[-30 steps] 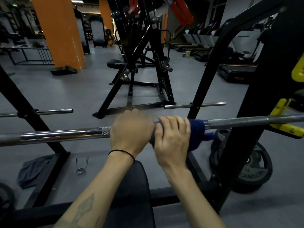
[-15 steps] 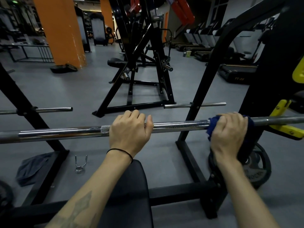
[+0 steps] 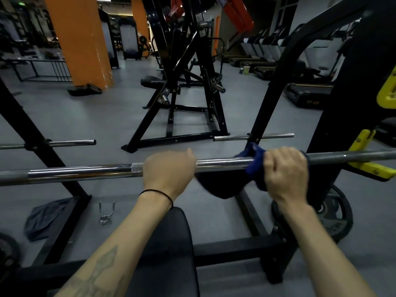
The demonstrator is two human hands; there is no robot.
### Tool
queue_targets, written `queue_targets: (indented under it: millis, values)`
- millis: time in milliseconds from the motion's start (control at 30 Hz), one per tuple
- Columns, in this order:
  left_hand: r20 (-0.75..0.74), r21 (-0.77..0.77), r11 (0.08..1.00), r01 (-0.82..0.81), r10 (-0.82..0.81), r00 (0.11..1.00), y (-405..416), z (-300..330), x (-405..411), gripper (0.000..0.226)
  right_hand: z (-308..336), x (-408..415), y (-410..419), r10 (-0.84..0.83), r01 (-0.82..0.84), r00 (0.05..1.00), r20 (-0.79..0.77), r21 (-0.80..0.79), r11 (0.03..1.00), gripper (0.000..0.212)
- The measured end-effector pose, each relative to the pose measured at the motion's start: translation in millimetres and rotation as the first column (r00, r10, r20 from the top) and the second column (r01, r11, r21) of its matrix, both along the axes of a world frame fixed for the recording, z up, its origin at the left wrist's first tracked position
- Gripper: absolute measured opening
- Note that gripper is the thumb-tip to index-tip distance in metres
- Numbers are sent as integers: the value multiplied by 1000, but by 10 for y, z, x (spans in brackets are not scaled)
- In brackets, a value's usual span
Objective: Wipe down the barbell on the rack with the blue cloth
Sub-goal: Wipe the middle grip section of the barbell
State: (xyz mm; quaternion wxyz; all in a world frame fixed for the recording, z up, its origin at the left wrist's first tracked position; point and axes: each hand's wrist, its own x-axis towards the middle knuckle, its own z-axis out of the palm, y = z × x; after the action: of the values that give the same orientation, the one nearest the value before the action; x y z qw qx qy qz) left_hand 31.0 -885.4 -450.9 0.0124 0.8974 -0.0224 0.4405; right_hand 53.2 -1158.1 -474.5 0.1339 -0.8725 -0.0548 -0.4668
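A steel barbell (image 3: 220, 163) lies across the view on the black rack (image 3: 334, 116), resting on a yellow hook (image 3: 368, 166) at the right. My left hand (image 3: 169, 170) grips the bar near its knurled middle. My right hand (image 3: 285, 170) grips the blue cloth (image 3: 252, 159), which is wrapped round the bar further right. Part of the cloth hangs dark and blurred below the bar between my hands.
A black bench pad (image 3: 169, 249) sits below my arms. On the grey floor lie a spring collar (image 3: 106, 213) and a dark rag (image 3: 42, 217). A weight plate (image 3: 336, 217) leans at the rack's right foot. Another black machine (image 3: 184, 86) stands ahead.
My right hand slid the cloth right along the bar, away from my left hand, then came a little back leftward. A flap of cloth now hangs below the bar. My left hand stayed put.
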Motion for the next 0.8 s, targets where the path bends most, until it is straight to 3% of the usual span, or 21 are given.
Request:
queue_targets:
  millis: [133,267,633,800]
  values:
    - [-37,-6,1000,-21,21,999,9,-18,13,62,53,30,-442,-77,81,996,-50,85,993,41]
    - [-56,-14,999,-38,38,998,-17,-22,9,63,6,45,-373,-129,134,991,-45,136,982,32]
    - [-53,-55,998,-42,39,998,-45,10,14,60,81,0,-370,-122,136,984,-127,113,984,34]
    - [-59,-42,999,-25,22,998,-37,-22,14,63,80,-1,-135,-176,211,971,-159,239,948,35]
